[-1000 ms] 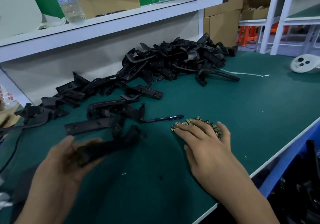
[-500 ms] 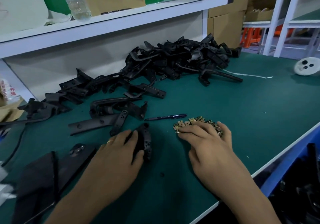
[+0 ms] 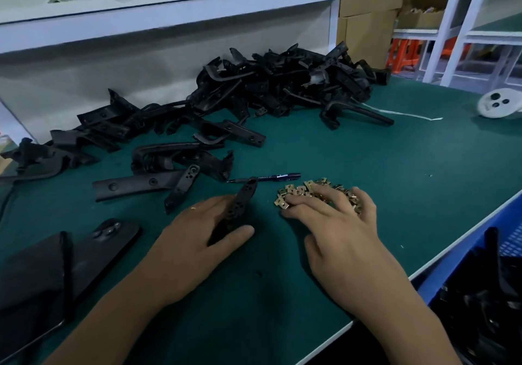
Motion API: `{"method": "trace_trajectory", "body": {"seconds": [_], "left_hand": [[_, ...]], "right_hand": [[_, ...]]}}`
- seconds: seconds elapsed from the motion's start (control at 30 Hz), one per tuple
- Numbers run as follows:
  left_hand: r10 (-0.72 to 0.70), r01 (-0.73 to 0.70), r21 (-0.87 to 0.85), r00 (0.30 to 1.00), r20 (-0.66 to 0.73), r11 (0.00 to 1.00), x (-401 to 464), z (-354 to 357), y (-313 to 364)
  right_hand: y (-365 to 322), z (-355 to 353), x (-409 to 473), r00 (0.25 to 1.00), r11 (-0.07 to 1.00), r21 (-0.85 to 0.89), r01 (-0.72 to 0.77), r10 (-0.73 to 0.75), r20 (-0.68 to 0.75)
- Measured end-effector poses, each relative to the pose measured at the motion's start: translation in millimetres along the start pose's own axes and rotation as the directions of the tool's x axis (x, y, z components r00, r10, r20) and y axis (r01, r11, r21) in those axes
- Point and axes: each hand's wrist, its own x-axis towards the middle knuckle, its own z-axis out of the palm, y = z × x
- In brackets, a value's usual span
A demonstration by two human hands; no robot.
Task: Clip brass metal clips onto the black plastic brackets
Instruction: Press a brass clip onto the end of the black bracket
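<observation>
A small heap of brass clips (image 3: 309, 191) lies on the green mat in front of me. My right hand (image 3: 336, 223) rests on that heap with fingers spread and nearly straight, covering much of it. My left hand (image 3: 203, 234) grips a narrow black plastic bracket (image 3: 241, 202) between thumb and fingers; the bracket's holed end sticks up and away from me, just left of the clips. A big pile of black brackets (image 3: 282, 87) sits at the back, with more loose ones (image 3: 175, 161) trailing toward the left.
A dark pen (image 3: 271, 178) lies just beyond the clips. Flat black pieces (image 3: 67, 260) lie at the near left. A blue crate (image 3: 480, 294) with black parts stands below the table's right edge. A white round object (image 3: 498, 103) sits far right. A white shelf (image 3: 183, 5) overhangs the back.
My left hand came down from mid-air to the mat and now holds a bracket with its end raised beside the clips. My right hand stayed on the clip heap.
</observation>
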Motion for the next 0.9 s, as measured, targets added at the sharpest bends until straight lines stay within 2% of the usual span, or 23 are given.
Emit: {"method": "trace_trajectory", "body": {"seconds": [0.13, 0.3, 0.47, 0.6, 0.7, 0.8, 0.9], "left_hand": [[0.049, -0.045, 0.06, 0.996, -0.073, 0.997, -3, -1, -11], [0.115, -0.102, 0.259, 0.993, -0.035, 0.961, 0, 2, -5], [0.116, -0.1, 0.184, 0.99, -0.078, 0.978, 0, 2, -4], [0.097, -0.081, 0.128, 0.988, -0.121, 0.988, -2, 1, -4], [0.107, -0.092, 0.131, 0.988, -0.108, 0.987, -2, 0, 0], [0.153, -0.143, 0.103, 0.984, -0.091, 0.984, -4, 2, 5], [0.204, -0.197, 0.109, 0.978, -0.053, 0.974, -5, 4, 10]], "right_hand": [[2, 1, -1, 0.997, 0.997, 0.075, -0.024, 0.029, -0.072], [-4, 2, 2, 0.999, 0.999, -0.025, 0.021, -0.02, 0.032], [-1, 4, 1, 0.998, 0.999, 0.027, 0.027, -0.025, -0.065], [4, 6, 0, 0.954, 0.978, 0.167, 0.129, -0.076, -0.29], [7, 4, -1, 0.917, 0.907, 0.38, 0.183, -0.018, -0.4], [8, 1, -4, 0.917, 0.804, 0.578, 0.142, 0.113, -0.383], [13, 0, -4, 0.933, 0.685, 0.719, 0.12, 0.17, -0.318]]}}
